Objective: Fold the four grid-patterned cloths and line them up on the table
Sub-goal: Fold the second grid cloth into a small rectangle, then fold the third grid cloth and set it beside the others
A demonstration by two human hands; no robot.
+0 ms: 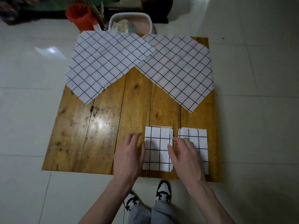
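Wooden bench carries four grid cloths. Two folded ones are set side by side at the near right: left folded cloth and right folded cloth. Two are spread flat at the far side: far-left cloth overlapping far-right cloth. Left hand is flat against the left folded cloth's left edge, grip relaxed, nothing held. Right hand is laid with fingers straight across both folded cloths.
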